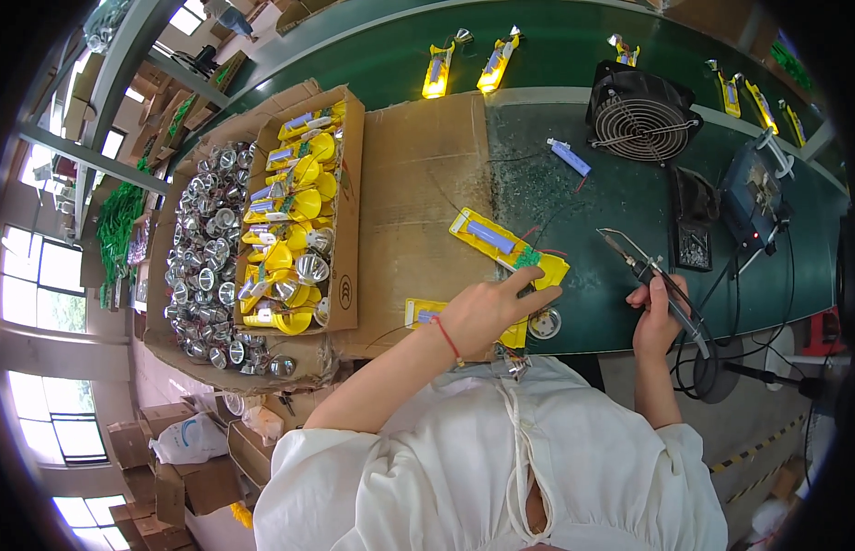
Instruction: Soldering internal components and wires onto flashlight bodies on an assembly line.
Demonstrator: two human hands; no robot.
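Note:
My left hand grips the end of a yellow plastic lamp housing, two fingers spread over it by a small green circuit board. A lilac battery cell lies in this housing, with thin red wires near the board. My right hand is closed around a soldering iron, its tip pointing up and left, apart from the housing. Beneath my left hand lies another yellow housing, partly hidden. A round silver reflector sits by my left fingers.
At left, a cardboard box holds several yellow lamp assemblies beside a heap of silver reflectors. A fan, a blue soldering station and cables stand right. A loose battery cell lies beyond. Lit lamps line the green belt.

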